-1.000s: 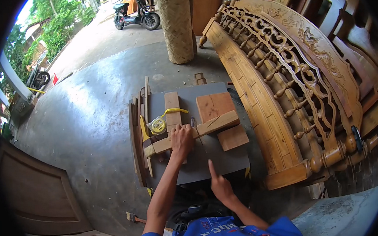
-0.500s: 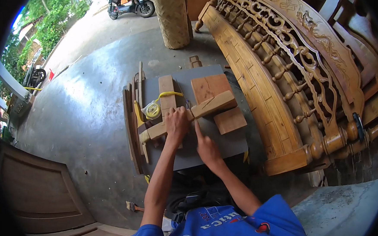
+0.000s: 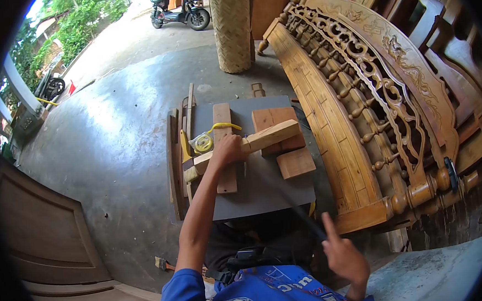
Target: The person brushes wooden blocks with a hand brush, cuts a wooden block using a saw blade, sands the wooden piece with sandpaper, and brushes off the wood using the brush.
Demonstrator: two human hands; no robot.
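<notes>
My left hand (image 3: 229,148) is closed over a squared length of timber (image 3: 273,134) that lies slantwise across other wood blocks. There is a nick in the timber just right of those fingers. My right hand (image 3: 344,254) is low at the right, in front of my body, its index finger stretched forward and the others curled. From it a long thin dark blade, apparently a handsaw (image 3: 303,215), reaches toward the timber, smeared by motion. Beyond my left hand, a yellow tape measure (image 3: 202,143) lies beside a flat board (image 3: 225,179) under the timber.
Two reddish wood blocks (image 3: 296,164) sit at the right of the grey worktop (image 3: 255,199); thin strips (image 3: 175,176) line its left edge. A carved wooden furniture piece (image 3: 340,144) stands close on the right. A woven-covered pillar (image 3: 233,35) and a motorbike (image 3: 180,13) are beyond.
My right hand has drawn back from the timber, down and to the right, and the dark blade now shows. My left hand stays on the timber. The view has shifted slightly.
</notes>
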